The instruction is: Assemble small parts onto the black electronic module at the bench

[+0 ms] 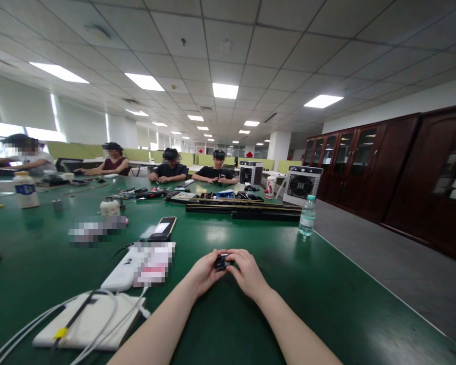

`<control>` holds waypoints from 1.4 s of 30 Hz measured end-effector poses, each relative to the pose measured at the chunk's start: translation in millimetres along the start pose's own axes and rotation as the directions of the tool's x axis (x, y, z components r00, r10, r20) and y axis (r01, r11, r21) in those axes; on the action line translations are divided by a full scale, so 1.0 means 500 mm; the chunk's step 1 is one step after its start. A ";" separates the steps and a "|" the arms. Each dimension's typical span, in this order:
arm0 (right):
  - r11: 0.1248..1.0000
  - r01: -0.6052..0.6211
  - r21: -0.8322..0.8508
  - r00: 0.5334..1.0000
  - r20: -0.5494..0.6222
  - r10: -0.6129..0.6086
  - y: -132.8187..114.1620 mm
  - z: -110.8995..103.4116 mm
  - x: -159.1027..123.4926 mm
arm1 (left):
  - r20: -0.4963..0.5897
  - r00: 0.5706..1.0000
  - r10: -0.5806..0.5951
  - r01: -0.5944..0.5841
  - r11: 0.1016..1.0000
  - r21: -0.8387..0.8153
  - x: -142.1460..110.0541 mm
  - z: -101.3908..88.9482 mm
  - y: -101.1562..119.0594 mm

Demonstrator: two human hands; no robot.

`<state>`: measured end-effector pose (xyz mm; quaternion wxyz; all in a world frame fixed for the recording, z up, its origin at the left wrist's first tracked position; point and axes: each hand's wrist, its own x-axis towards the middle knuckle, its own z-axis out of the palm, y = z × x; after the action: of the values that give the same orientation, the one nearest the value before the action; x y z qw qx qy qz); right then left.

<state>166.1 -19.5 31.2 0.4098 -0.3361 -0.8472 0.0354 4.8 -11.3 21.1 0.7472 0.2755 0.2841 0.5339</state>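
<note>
A small black part (222,262) with bits of lighter detail is held between my two hands, just above the green table (228,334). My left hand (206,270) is closed round its left side, fingers curled over the far edge. From the right, my right hand (247,271) pinches the same part between thumb and fingers. The fingers cover much of it, and its exact kind is too small to make out. Both forearms reach in from the bottom of the view.
A water bottle (307,217) stands by the table's right edge. At left lie a white power bank (123,268), a phone (163,229) and a white box (87,324) with cables. Black rails (266,216) and tools lie farther off. Several people sit around the far side.
</note>
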 end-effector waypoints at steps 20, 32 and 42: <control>0.960 -0.244 0.136 0.951 -0.161 0.265 0.054 -0.027 0.003 | -0.113 0.994 -0.011 0.011 1.000 0.000 -0.011 0.014 0.017; 0.930 -0.314 0.191 0.882 -0.304 0.361 0.081 -0.039 0.003 | -0.085 0.996 -0.024 0.022 1.000 -0.020 -0.009 0.013 0.016; 0.928 -0.324 0.187 0.854 -0.364 0.371 0.088 -0.038 0.000 | -0.081 0.997 -0.010 0.008 1.000 -0.026 -0.014 0.017 0.018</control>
<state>203.6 10.4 28.9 0.5774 -0.4588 -0.6692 0.0913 3.4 -16.3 34.0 0.7410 0.2426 0.3087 0.5448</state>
